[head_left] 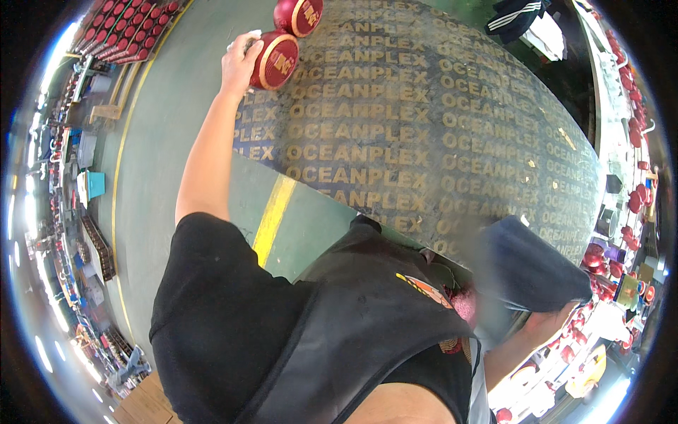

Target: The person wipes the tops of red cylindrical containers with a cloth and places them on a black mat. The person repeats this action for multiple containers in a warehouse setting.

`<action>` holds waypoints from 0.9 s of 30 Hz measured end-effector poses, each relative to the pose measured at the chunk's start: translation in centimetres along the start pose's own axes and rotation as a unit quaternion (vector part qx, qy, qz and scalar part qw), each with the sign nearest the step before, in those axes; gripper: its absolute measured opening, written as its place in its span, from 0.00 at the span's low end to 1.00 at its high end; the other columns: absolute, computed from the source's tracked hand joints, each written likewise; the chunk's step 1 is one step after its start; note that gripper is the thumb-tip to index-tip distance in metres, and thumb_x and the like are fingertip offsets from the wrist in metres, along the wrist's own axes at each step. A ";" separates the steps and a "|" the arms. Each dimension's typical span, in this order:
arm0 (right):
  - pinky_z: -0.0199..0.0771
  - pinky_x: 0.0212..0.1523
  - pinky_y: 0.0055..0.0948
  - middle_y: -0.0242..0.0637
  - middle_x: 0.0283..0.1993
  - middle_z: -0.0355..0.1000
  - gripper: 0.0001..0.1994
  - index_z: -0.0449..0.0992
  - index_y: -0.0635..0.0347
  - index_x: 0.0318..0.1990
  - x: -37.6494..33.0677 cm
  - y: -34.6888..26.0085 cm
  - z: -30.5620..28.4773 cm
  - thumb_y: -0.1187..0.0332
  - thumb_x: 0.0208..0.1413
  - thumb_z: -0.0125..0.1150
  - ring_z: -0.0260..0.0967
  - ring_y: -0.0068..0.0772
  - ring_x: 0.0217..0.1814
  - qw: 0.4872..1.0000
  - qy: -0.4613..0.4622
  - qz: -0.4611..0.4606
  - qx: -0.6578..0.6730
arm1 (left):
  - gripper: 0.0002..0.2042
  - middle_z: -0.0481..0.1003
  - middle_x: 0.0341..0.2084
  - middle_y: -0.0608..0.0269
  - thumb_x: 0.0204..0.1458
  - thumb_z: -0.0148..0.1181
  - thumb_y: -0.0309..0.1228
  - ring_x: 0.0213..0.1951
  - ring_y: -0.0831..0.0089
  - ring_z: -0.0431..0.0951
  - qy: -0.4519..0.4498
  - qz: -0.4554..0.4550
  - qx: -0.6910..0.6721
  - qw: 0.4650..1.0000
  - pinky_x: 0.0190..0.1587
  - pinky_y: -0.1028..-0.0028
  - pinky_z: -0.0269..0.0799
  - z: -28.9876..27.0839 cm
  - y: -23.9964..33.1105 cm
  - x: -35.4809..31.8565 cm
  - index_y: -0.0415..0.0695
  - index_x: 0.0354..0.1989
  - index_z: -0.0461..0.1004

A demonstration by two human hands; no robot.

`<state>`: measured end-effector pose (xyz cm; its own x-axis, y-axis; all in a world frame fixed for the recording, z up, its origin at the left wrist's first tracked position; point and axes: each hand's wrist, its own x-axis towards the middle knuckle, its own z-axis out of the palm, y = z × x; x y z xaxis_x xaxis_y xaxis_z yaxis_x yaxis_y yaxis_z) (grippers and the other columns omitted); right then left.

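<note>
My left hand [240,63] is wrapped around a gold-ringed red vessel [277,62] at 11 o'clock; its twin [300,15] sits beside it, nearer 12. I'd grip firmly, avoid knocking them. Right hand [549,322], 4 o'clock, by navy cloth [530,268]: can't tell its grip.

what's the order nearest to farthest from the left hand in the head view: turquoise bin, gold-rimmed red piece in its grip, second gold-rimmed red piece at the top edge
1. Gold-rimmed red piece: held in the left hand.
2. Second gold-rimmed red piece: just past the first, at the picture's top edge.
3. Turquoise bin: across the green floor, on the left.
</note>
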<state>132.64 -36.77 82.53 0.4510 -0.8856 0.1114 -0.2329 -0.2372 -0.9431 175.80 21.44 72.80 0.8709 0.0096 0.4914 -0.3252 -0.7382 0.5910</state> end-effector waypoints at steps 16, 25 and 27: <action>0.70 0.55 0.35 0.40 0.54 0.70 0.18 0.67 0.63 0.57 -0.1 2.3 -10.4 0.64 0.66 0.44 0.70 0.35 0.53 0.960 0.129 0.039 0.247 | 0.23 0.65 0.57 0.48 0.59 0.52 0.35 0.59 0.53 0.64 0.012 0.022 0.081 0.996 0.61 0.60 0.58 0.3 3.3 -0.3 0.40 0.61 0.59; 0.65 0.60 0.41 0.41 0.57 0.69 0.20 0.66 0.62 0.59 3.1 11.9 -24.7 0.60 0.65 0.44 0.68 0.40 0.57 0.830 0.059 0.003 0.554 | 0.13 0.69 0.54 0.51 0.58 0.52 0.29 0.57 0.57 0.66 0.018 0.205 -0.031 0.978 0.60 0.64 0.59 13.0 33.1 -2.2 0.38 0.50 0.70; 0.61 0.64 0.44 0.44 0.60 0.67 0.22 0.64 0.62 0.61 3.7 14.0 -29.1 0.61 0.64 0.45 0.67 0.42 0.60 0.822 -0.002 -0.055 0.566 | 0.11 0.72 0.50 0.53 0.58 0.53 0.30 0.52 0.60 0.71 -0.014 0.232 -0.066 0.970 0.57 0.65 0.64 18.5 43.2 -4.1 0.41 0.46 0.73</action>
<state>106.01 -55.01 78.86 0.4187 -0.8820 0.2162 0.7605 0.2104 -0.6143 165.00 -22.95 84.45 0.6282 -0.3237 0.7075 -0.7281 -0.5653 0.3877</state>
